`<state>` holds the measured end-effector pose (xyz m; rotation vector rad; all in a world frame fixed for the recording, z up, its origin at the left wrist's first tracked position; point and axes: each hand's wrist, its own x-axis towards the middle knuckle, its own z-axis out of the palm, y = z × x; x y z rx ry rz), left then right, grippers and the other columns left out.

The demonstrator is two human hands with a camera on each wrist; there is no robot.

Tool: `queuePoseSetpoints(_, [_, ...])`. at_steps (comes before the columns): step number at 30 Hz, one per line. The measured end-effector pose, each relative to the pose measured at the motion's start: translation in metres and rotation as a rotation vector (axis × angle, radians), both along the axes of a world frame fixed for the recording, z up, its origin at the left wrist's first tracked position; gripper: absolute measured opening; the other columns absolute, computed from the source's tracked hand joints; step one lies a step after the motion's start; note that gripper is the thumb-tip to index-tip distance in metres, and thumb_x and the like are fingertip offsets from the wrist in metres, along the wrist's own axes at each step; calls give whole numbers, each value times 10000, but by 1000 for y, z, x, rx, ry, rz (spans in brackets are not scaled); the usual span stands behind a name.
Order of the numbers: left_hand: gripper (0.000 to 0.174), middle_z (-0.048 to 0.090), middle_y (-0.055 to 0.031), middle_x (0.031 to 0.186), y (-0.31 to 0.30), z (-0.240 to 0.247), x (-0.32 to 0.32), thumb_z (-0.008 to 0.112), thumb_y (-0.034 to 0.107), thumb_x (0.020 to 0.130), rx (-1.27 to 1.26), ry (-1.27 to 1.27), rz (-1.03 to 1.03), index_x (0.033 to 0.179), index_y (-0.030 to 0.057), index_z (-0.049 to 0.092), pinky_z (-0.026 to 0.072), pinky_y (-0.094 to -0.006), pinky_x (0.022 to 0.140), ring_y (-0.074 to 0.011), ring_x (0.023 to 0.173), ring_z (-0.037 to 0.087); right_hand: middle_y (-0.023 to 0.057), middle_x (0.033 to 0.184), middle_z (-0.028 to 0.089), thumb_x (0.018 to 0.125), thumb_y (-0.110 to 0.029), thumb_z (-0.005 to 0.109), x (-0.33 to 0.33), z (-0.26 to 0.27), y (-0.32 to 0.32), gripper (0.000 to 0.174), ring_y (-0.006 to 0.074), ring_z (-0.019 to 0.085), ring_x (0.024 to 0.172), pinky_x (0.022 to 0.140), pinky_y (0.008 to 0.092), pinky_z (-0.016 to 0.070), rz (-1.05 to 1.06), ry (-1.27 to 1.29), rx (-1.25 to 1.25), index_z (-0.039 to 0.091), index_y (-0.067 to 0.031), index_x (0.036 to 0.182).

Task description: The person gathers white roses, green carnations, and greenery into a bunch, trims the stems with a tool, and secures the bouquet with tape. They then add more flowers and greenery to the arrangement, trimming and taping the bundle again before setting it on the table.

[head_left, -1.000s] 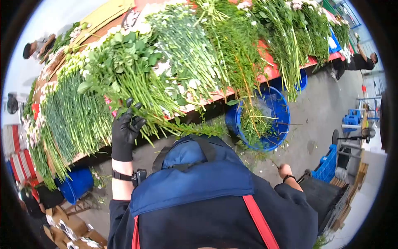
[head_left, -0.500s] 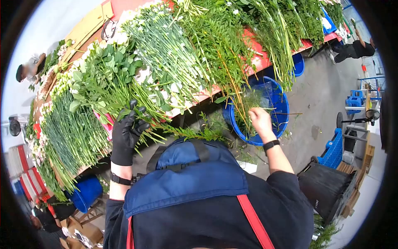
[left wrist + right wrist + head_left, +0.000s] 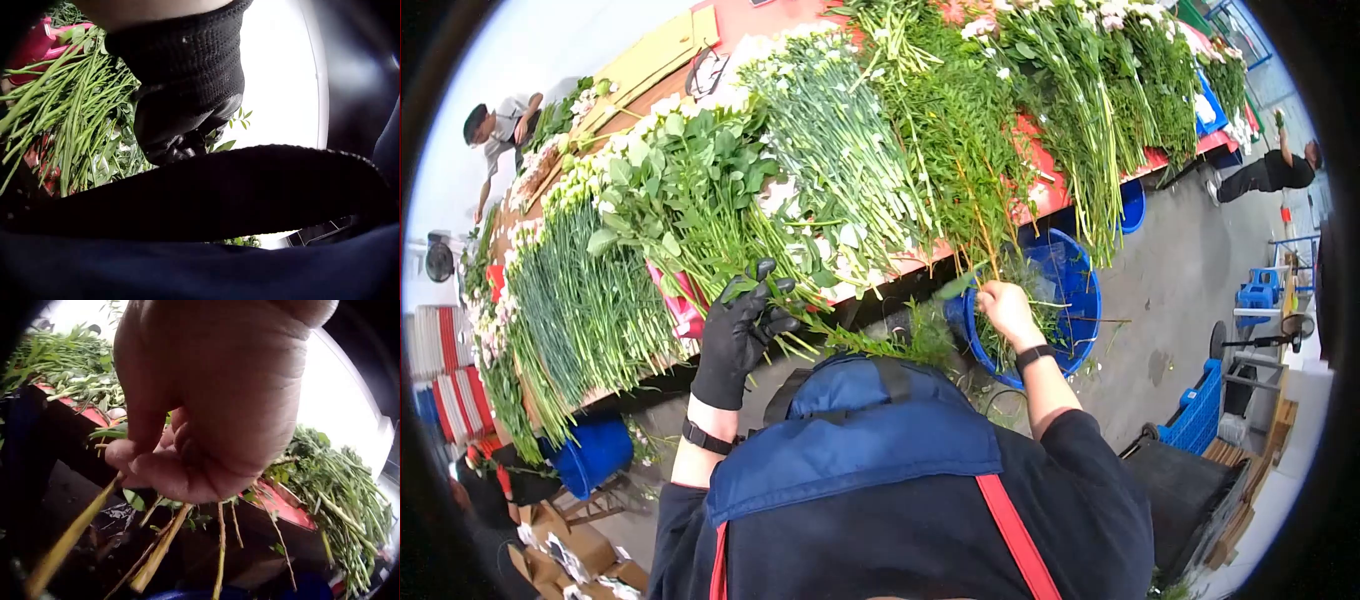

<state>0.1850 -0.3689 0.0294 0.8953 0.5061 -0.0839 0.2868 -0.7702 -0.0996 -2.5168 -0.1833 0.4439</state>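
Observation:
My left hand [image 3: 740, 340], in a black glove, holds leafy green stems beside the table edge, and a feathery sprig [image 3: 880, 338] reaches out to its right. In the left wrist view the gloved fingers [image 3: 178, 147] are curled, with small leaves poking out past them. My bare right hand [image 3: 1006, 308] is at the ends of the brown-stemmed greenery [image 3: 970, 200] that hangs off the table over a blue bucket [image 3: 1080, 275]. Up close in the right wrist view, its thumb and forefinger pinch a yellowish-brown stem [image 3: 75, 534], while other woody stems [image 3: 161, 553] hang below the fingers.
Bundles of white flowers [image 3: 840, 130] and cut greenery [image 3: 1090, 150] cover the long table. A pink wrapper [image 3: 680, 300] lies near its edge. Another blue bucket [image 3: 590, 455] stands lower left, a dark bin [image 3: 1175, 490] lower right. People stand at the far left and right.
My right hand has come from low on the right, up over the bucket, to the brown stems and now pinches one. The left hand keeps its stems, shifting slightly.

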Motion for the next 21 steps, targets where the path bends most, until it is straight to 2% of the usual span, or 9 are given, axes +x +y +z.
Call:
queuePoseSetpoints(2, [378,621,-231,1106,3,1,-4,542,77,926,-19,-1,9,1284,1,449,610,-387,636,-261,743,682,128,690,659,813,-148,590,-15,27,-8,162,262,651,664,653,363,500,-26,158,79,651,-2,777])
queuePoseSetpoints(6, [355,622,-231,1100,9,-9,-7,550,59,925,-103,-15,-6,1260,-12,458,615,-414,634,-271,745,682,127,680,654,830,-123,582,-60,72,-37,158,221,638,637,626,351,493,39,262,68,632,9,758])
queuePoseSetpoints(8, [342,619,-242,1101,7,-10,-8,576,66,917,-126,-32,-4,1229,-21,466,615,-419,642,-281,759,684,137,674,638,832,-123,592,-93,82,-57,160,253,627,626,614,362,484,-77,313,54,625,3,740])
queuePoseSetpoints(11, [370,611,-248,1114,4,-9,-11,577,63,918,-124,-37,-62,1238,-29,416,614,-428,659,-302,778,684,191,715,622,832,-132,598,-156,78,-98,121,364,616,694,630,429,479,-1,211,-193,625,-25,783])
queuePoseSetpoints(12, [366,604,-228,1136,5,-13,-12,563,68,926,-145,-30,-98,1256,-14,427,613,-419,668,-297,833,676,207,732,617,834,-135,598,-182,69,-115,108,396,608,728,641,451,478,53,140,-304,625,-35,800])
queuePoseSetpoints(14, [365,592,-188,1180,9,-28,-15,534,78,941,-187,-17,-167,1292,16,450,613,-402,684,-288,944,660,218,757,615,837,-127,588,-233,63,-139,88,415,603,770,664,474,477,-36,169,-383,616,-43,833])
queuePoseSetpoints(16, [366,594,-203,1167,7,-34,-17,541,60,929,-208,-48,-221,1280,0,453,608,-407,712,-294,938,660,211,752,617,837,-123,592,-277,69,-145,83,402,613,766,661,460,484,-115,143,-380,607,-42,833])
queuePoseSetpoints(18, [369,596,-208,1161,1,-26,-18,543,49,922,-233,-99,-283,1275,-8,453,605,-412,731,-300,934,660,199,760,626,839,-112,592,-315,46,-165,66,383,626,763,664,445,492,-258,236,-284,610,-50,847])
queuePoseSetpoints(21, [457,614,-180,1160,-9,-39,-19,603,83,896,-195,-57,-334,1291,-27,402,589,-426,741,-301,965,652,179,800,655,844,-137,617,-328,45,-140,90,329,657,788,711,418,509,-263,229,-279,625,-69,902])
